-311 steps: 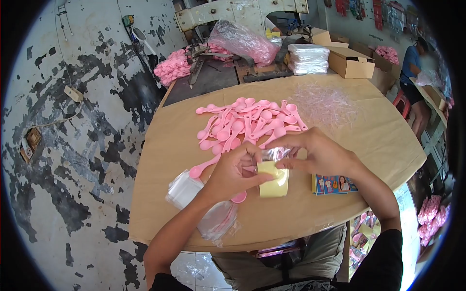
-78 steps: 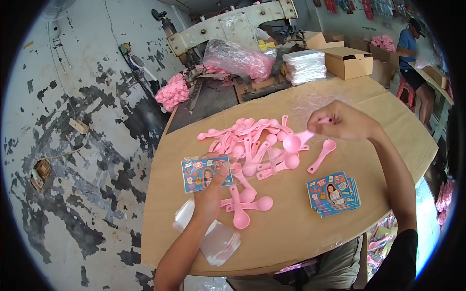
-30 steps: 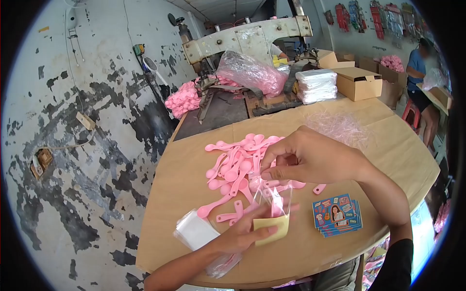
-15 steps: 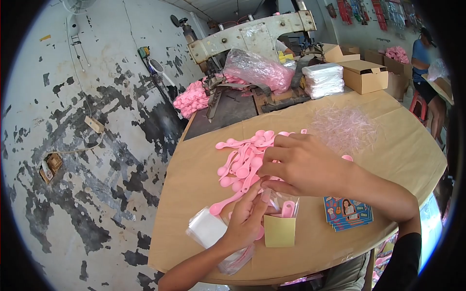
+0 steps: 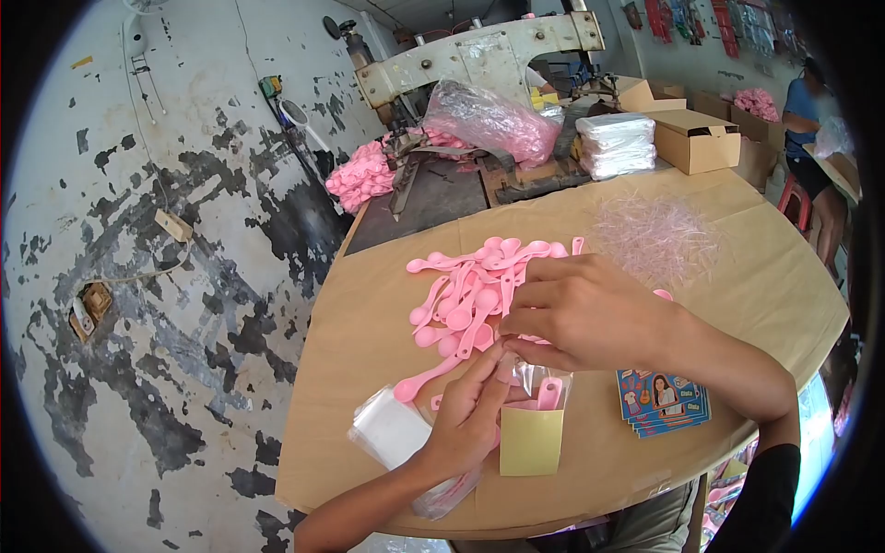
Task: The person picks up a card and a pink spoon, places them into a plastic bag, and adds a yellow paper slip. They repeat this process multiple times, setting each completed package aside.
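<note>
My left hand (image 5: 468, 405) and my right hand (image 5: 585, 313) meet over the table, both with fingers pinched on the top of a clear plastic bag (image 5: 525, 378). Beneath the hands lies a yellow card (image 5: 532, 442), with a pink spoon (image 5: 550, 393) showing just above it in clear film. Behind my fingers spreads a pile of pink spoons (image 5: 461, 300); one loose spoon (image 5: 419, 380) lies left of the bag. A stack of clear bags (image 5: 392, 424) is beside my left wrist. Blue printed cards (image 5: 662, 405) lie under my right forearm.
Clear shredded filler (image 5: 654, 235) lies at the table's right back. Beyond are a metal machine (image 5: 479, 60), a pink-filled bag (image 5: 493, 120), stacked clear packs (image 5: 618, 147) and a cardboard box (image 5: 694, 141). A person (image 5: 804, 120) is at the far right.
Both hands stay together at the bag with only slight finger movement. The yellow card sits slightly lower, and the view has shifted a little.
</note>
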Demonstrator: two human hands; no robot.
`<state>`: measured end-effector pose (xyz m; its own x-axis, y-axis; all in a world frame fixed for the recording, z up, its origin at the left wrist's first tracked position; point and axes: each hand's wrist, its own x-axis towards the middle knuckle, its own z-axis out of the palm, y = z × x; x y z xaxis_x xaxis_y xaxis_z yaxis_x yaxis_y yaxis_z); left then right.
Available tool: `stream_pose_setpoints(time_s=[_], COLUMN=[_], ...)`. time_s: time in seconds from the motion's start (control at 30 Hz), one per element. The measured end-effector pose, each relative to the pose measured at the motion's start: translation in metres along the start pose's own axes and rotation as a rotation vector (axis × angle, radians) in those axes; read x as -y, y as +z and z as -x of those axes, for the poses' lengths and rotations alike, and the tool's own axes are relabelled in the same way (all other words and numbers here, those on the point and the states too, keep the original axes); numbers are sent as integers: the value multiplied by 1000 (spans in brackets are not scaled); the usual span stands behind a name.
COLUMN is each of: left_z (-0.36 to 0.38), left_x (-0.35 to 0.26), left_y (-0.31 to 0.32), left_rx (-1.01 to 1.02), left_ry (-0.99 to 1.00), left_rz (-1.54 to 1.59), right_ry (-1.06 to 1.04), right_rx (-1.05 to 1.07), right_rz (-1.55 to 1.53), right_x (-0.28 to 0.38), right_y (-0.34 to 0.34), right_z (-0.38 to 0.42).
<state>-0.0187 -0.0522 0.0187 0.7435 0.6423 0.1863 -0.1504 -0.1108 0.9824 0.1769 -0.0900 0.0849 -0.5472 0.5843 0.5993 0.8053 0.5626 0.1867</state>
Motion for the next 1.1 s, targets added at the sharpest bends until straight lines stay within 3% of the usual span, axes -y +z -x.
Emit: stream_pose_setpoints(time_s=[0.17,0.37,0.63,0.73,0.8,0.83,0.9,0.97,1.1], left_z=[-2,-3,-7,-6,-9,-10,-9,-14,-18], left_x=[2,7,9,11,12,13,15,13,12], left_y=[-9,-8,-9,-13,-13,-11,-6,-14,-19], left_rx=[63,35,108,83,90,43,-51,-23,-7], left_ry=[-105,-50,108,90,184,76,-141,-128,-126], left_rz=[-174,-137,-497,-513,-568,-372,23,140,179], right_ry=[-16,-22,25,74,246,331,331,108,232], right_rx=[37,101,119,-17,-35,-50,-105,-106,184], right_rz=[-19,0,-7,55,-205,-328,-478,-502,-957], right_x=[-2,-2,-7,-26,-39,-44,-41,-43,-62], right_y=[7,7,22,18,-7,-24,-61,-98,-149], right_z=[4,8,11,9,8,7,6,16,47])
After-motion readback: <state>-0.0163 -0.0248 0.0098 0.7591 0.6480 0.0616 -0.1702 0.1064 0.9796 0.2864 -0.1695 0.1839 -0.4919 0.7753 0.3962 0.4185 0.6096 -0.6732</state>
